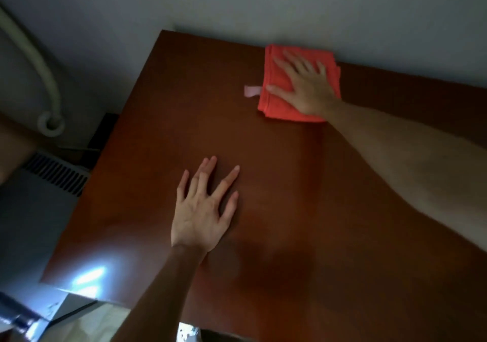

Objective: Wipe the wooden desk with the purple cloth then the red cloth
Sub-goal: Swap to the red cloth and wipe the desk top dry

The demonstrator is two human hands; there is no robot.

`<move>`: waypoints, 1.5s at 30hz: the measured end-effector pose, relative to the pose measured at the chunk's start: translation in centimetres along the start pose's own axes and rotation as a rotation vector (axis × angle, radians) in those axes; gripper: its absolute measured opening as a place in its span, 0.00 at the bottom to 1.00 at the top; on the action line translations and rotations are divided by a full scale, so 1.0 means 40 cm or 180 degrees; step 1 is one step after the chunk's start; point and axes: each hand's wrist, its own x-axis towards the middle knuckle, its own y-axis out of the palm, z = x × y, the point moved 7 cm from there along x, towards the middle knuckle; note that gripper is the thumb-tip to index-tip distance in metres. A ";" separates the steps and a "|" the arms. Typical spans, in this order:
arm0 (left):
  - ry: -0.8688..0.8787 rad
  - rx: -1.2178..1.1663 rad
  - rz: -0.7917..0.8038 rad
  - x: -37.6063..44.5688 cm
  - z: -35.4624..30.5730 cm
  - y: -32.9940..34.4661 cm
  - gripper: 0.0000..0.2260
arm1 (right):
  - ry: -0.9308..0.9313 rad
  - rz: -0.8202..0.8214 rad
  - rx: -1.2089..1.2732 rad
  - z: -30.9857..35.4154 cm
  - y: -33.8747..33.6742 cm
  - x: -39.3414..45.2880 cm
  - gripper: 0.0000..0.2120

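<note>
The folded red cloth [279, 96] lies flat on the dark wooden desk [290, 183], near its far edge by the wall. My right hand [303, 86] presses on top of the cloth with straight, spread fingers. Flat on the bare desk nearer to me lies my left hand [203, 210], fingers spread and holding nothing. A small pale pink tag [251, 90] sticks out at the cloth's left side. No purple cloth is in view.
The grey wall [263, 4] runs right behind the desk's far edge. Left of the desk a pale pipe [39, 73] curves down, and a vented grey unit [55, 175] stands below it. A bright reflection marks the desk's front left corner.
</note>
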 end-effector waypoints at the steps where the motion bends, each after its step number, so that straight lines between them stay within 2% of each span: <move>1: 0.0008 -0.0011 0.0011 0.002 0.003 0.002 0.24 | 0.0033 0.0019 0.0016 -0.003 -0.004 0.017 0.46; 6: -0.0004 -0.0069 -0.0018 -0.003 0.001 0.001 0.23 | 0.0191 -0.0009 0.0024 -0.003 0.005 -0.009 0.43; 10: -0.0058 -0.0049 0.0011 -0.004 0.008 0.000 0.24 | 0.0334 -0.0014 0.0063 0.015 0.018 -0.181 0.43; 13: -0.0087 -0.0071 0.0080 -0.008 0.006 -0.002 0.24 | 0.0239 -0.0075 0.0030 0.025 0.034 -0.452 0.43; 18: -0.0146 -0.0073 0.0230 -0.009 -0.002 -0.002 0.25 | 0.0390 -0.0045 -0.0180 0.038 0.050 -1.064 0.43; 21: -0.0166 -0.0058 0.0205 -0.010 -0.011 -0.003 0.26 | 0.0554 0.0106 -0.0267 0.021 0.066 -1.212 0.45; 28: -0.0169 -0.0018 0.0106 -0.006 -0.017 -0.012 0.25 | 0.0510 0.0115 -0.0313 -0.039 0.062 -1.049 0.44; 34: -0.0123 0.0022 0.0065 -0.003 -0.016 -0.013 0.25 | 0.0696 -0.0041 -0.0052 -0.184 0.017 -0.572 0.44; 39: -0.0081 -0.0008 0.0058 -0.004 -0.014 -0.014 0.24 | 0.1117 -0.0134 0.0240 -0.297 -0.041 -0.226 0.48; 45: -0.0059 0.0046 0.0100 -0.002 -0.014 -0.009 0.25 | 0.1076 -0.0139 0.0186 -0.323 -0.044 -0.165 0.49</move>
